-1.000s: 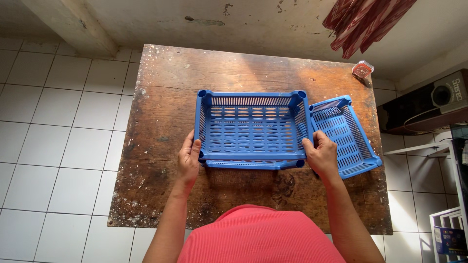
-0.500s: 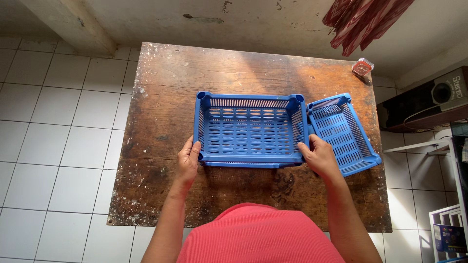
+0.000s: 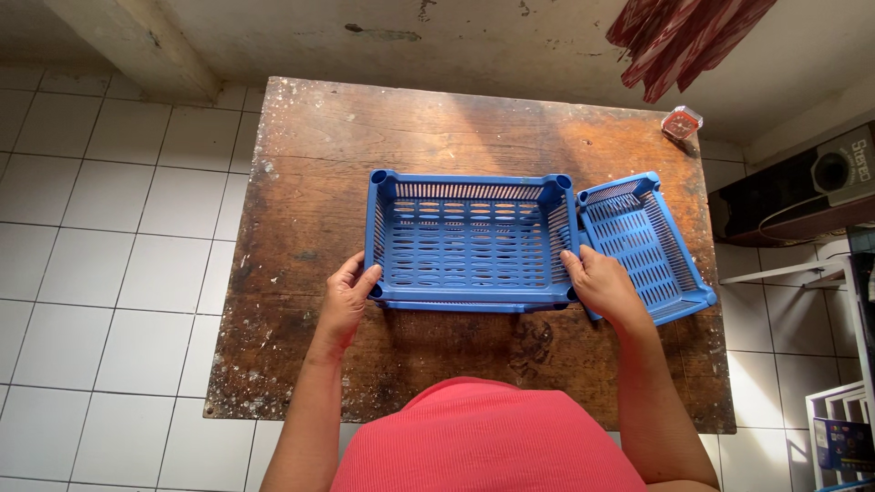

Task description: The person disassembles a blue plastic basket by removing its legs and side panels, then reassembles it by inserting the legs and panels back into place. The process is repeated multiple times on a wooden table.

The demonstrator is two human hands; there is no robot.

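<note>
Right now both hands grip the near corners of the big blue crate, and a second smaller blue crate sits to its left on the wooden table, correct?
One detail is off. The head view shows the smaller blue crate to the right of the big blue crate, not the left, angled on the wooden table. The rest holds: the left hand and right hand each grip a near corner.
</note>
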